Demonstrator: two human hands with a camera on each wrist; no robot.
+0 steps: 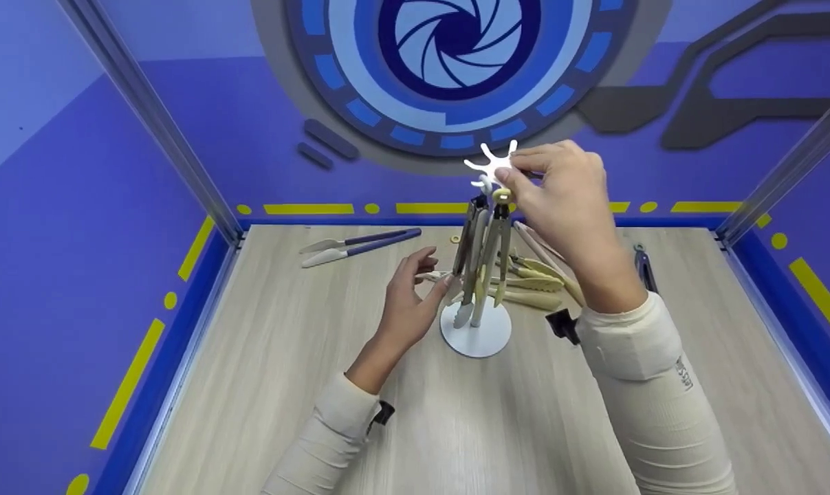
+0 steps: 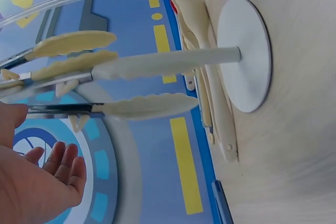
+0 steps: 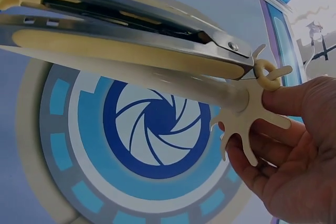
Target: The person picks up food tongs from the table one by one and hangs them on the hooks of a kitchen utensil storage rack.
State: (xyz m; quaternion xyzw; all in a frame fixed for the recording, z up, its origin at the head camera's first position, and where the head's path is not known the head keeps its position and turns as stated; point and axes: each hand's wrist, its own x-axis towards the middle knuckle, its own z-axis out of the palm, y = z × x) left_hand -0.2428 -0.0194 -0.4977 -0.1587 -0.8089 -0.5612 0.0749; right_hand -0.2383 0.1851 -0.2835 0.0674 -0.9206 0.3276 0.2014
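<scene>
A white stand (image 1: pixel 490 342) with a round base and a post carries a flat top of curved hooks (image 3: pixel 254 106). My right hand (image 1: pixel 567 199) pinches the hooked top between thumb and fingers. A pair of tongs with a yellow ring (image 3: pixel 131 51) hangs from one hook, its metal arms sloping close to the post. Grey-tipped tongs (image 2: pixel 149 106) hang on the other side. Beside these, my left hand (image 1: pixel 409 297) has its thumb right at the metal handle and its other fingers loosely bent, wrapped around nothing.
Behind the base lies a pile of cream utensils and yellow-tipped tongs (image 1: pixel 535 300). Blue-handled tongs (image 1: pixel 373 248) lie at the back left, dark tongs (image 1: pixel 646 269) at the back right. A small yellow ring (image 1: pixel 455 239) is near the back wall. Blue panels enclose the table.
</scene>
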